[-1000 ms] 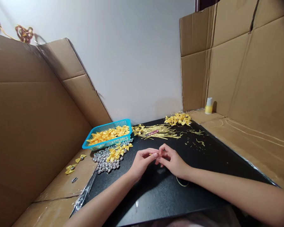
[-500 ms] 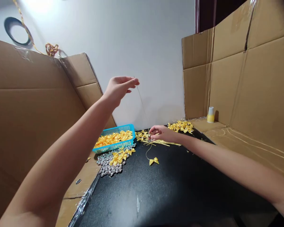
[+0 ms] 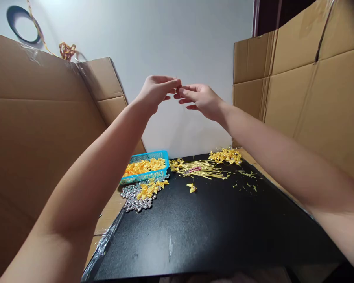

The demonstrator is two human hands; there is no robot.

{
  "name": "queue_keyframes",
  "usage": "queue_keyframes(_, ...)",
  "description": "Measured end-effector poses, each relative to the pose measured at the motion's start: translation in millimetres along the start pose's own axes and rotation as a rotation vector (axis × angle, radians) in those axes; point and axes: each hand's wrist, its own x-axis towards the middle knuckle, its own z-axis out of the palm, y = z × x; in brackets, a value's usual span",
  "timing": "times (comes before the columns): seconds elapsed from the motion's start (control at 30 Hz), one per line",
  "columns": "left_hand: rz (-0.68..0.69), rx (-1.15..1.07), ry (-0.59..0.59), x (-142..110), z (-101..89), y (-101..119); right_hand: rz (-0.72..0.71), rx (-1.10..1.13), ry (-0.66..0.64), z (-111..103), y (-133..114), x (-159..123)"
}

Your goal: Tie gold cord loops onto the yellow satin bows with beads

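My left hand (image 3: 161,87) is raised in front of the wall, its thumb and forefinger pinched on a thin thread. Against those fingertips, my right hand (image 3: 200,98) pinches the thread as well, its other fingers loosely spread. The thread (image 3: 194,173) drops from the hands, faint against the wall, to the black table. At its lower end hangs a yellow ribbon bow (image 3: 190,188), a small shiny bead (image 3: 195,189) beside it. The fingers hide the thread's upper end.
A blue basket (image 3: 166,157) of yellow bows stands at the back left, by silver beads (image 3: 135,198) and loose bows (image 3: 149,190). Yellow strips (image 3: 209,169) and a pink-handled tool (image 3: 194,169) lie behind the hanging bow. More bows (image 3: 225,156) are piled back right. Cardboard walls (image 3: 295,78) flank the table.
My right hand has risen from low over the table to meet my left fingertips. My left hand is slightly higher and further right. A bead now shows beside the bow.
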Motion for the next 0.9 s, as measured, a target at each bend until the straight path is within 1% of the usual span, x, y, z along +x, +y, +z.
queue_keyframes(0.1, 0.025, -0.041, -0.04, 3, 7.6, -3, 0.02, 0.066, 0.02, 8, 0, 8)
queue_keyframes(0.17, 0.007, -0.05, -0.033, 6, 11.0, -3, 0.022, 0.097, 0.033, 9, 4, 14)
queue_keyframes(0.3, -0.042, -0.063, 0.038, 15, 13.8, -3, 0.058, 0.104, 0.038, 4, 11, 25)
queue_keyframes(0.37, -0.036, -0.103, 0.075, 12, 16.9, -12, 0.08, 0.127, 0.045, 1, 13, 28)
queue_keyframes(0.4, -0.042, -0.129, 0.086, 5, 20.0, -20, 0.089, 0.142, 0.05, 0, 14, 29)
queue_keyframes(0.43, -0.053, -0.15, 0.088, -7, 24.4, -31, 0.103, 0.156, 0.059, -2, 15, 29)
queue_keyframes(0.47, -0.105, -0.17, 0.077, -24, 30.1, -44, 0.12, 0.169, 0.072, -3, 16, 29)
queue_keyframes(0.5, -0.172, -0.184, 0.017, -45, 36.9, -59, 0.14, 0.181, 0.088, -4, 16, 29)
queue_keyframes(0.53, -0.216, -0.169, -0.082, -70, 44.5, -74, 0.16, 0.191, 0.103, -6, 17, 29)
queue_keyframes(0.57, -0.219, -0.131, -0.265, -97, 52.6, -90, 0.179, 0.196, 0.119, -7, 18, 30)
queue_keyframes(0.6, -0.226, -0.116, -0.375, -124, 60.6, -105, 0.193, 0.196, 0.128, -8, 19, 31)
queue_keyframes(0.67, -0.231, -0.091, -0.511, -172, 75.2, -130, 0.205, 0.177, 0.13, -11, 22, 36)
queue_keyframes(0.7, -0.228, -0.077, -0.546, -190, 81.5, -140, 0.207, 0.165, 0.131, -13, 24, 40)
queue_keyframes(0.73, -0.222, -0.069, -0.576, -204, 86.9, -148, 0.21, 0.156, 0.136, -15, 26, 44)
queue_keyframes(0.8, -0.209, -0.06, -0.612, -219, 95.0, -161, 0.21, 0.148, 0.155, -21, 34, 53)
queue_keyframes(0.9, -0.203, -0.051, -0.615, -223, 100.3, -172, 0.213, 0.163, 0.17, -31, 46, 62)
